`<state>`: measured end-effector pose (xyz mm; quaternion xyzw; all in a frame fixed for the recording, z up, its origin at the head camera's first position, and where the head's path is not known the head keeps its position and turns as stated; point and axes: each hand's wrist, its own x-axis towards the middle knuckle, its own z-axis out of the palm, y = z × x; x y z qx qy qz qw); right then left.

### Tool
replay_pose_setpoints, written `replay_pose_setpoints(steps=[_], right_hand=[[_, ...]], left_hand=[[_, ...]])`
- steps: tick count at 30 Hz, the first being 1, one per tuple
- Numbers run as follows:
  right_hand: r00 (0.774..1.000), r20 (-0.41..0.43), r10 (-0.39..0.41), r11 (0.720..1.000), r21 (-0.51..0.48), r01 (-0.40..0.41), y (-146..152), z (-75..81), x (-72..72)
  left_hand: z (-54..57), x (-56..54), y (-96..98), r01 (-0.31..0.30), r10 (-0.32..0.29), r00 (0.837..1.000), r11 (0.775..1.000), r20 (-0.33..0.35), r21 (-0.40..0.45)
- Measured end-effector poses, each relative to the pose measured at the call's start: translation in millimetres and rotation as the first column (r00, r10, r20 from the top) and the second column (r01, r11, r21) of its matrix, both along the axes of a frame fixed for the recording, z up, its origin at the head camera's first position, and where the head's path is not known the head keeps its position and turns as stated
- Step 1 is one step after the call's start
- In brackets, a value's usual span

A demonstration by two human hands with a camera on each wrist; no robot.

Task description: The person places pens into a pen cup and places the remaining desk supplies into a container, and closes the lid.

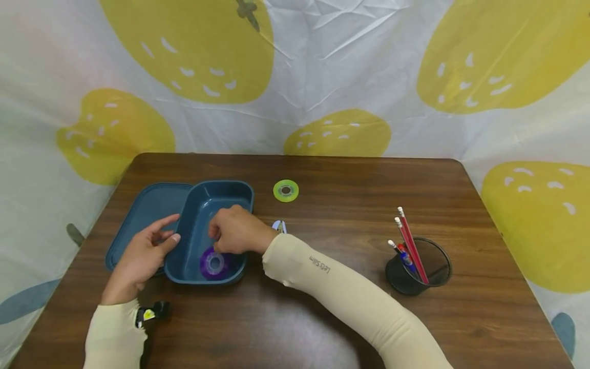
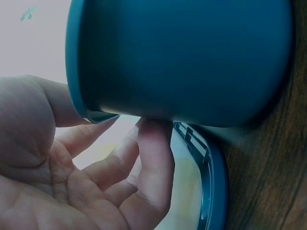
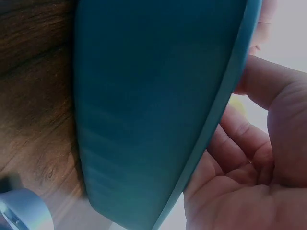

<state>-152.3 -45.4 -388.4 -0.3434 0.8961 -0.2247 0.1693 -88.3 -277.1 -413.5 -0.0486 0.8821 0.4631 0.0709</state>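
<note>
A deep blue box (image 1: 221,197) stands on the table, overlapping the left-lying blue lid (image 1: 156,205). My left hand (image 1: 145,253) grips the box's left wall; in the left wrist view the thumb goes behind the rim and the fingers touch the outer side. My right hand (image 1: 237,228) reaches over the right wall into the box, fingers curled down. Its fingertips meet the upper edge of a purple tape roll (image 1: 224,270), low inside the box. In the right wrist view the box wall (image 3: 153,105) hides the fingertips and the roll.
A flat green roll (image 1: 277,191) lies behind the box's right side. Partly behind my right wrist is a small light-blue item (image 1: 278,226). To the right stands a black mesh cup (image 1: 440,261) with pencils (image 1: 412,241) and pens. A fruit-print curtain (image 1: 304,77) surrounds the table.
</note>
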Motion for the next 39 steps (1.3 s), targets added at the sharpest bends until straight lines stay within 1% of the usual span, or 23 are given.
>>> replay_pose_setpoints(steps=[3, 7, 13, 18, 22, 27, 30, 33, 36, 39], right_hand=[[1.0, 0.008, -0.02, 1.0, -0.021, 0.02, 1, -1.4, -0.5], [1.0, 0.006, -0.023, 0.999, -0.045, 0.023, 2, -2.2, -1.0], [0.999, 0.001, -0.036, 0.995, -0.092, 0.036, 10, 1.2, -1.2], [0.998, -0.015, -0.054, 0.982, -0.18, 0.051, 24, 4.8, -6.6], [0.996, 0.01, -0.086, 0.968, -0.237, 0.085, 36, 10.7, -12.0], [0.988, 0.035, -0.15, 0.945, -0.288, 0.154, 55, 15.7, -23.3], [0.977, 0.052, -0.209, 0.926, -0.312, 0.215, 67, 15.1, -33.7], [0.962, 0.047, -0.268, 0.905, -0.329, 0.269, 79, 9.4, -46.6], [0.946, 0.041, -0.323, 0.885, -0.34, 0.317, 91, 0.5, -58.9], [0.924, 0.06, -0.378, 0.858, -0.353, 0.373, 102, -9.5, -69.2]], left_hand=[[-0.3, 0.4, -0.2, 0.002, -0.002, 1.0, 1.0, 0.007, 0.001], [-0.7, 0.5, -0.4, 0.001, -0.001, 1.0, 1.0, 0.01, -0.002], [-2.4, -0.8, 0.3, -0.003, 0.003, 1.0, 1.0, 0.013, 0.0], [-4.6, -1.4, -0.6, 0.0, 0.0, 1.0, 1.0, 0.022, -0.016], [-4.9, -1.3, -1.6, -0.002, 0.002, 1.0, 1.0, 0.02, -0.004], [-4.2, -1.2, -1.3, -0.003, 0.003, 1.0, 1.0, 0.003, 0.002], [-4.0, -1.1, -0.8, -0.002, 0.002, 1.0, 1.0, 0.001, -0.001], [-3.9, -1.1, -0.4, -0.004, 0.004, 1.0, 1.0, 0.008, 0.001], [-4.0, -1.1, -0.3, -0.007, 0.007, 1.0, 1.0, 0.017, 0.003], [-4.3, -1.2, -0.3, -0.006, 0.006, 1.0, 1.0, 0.018, 0.005]])
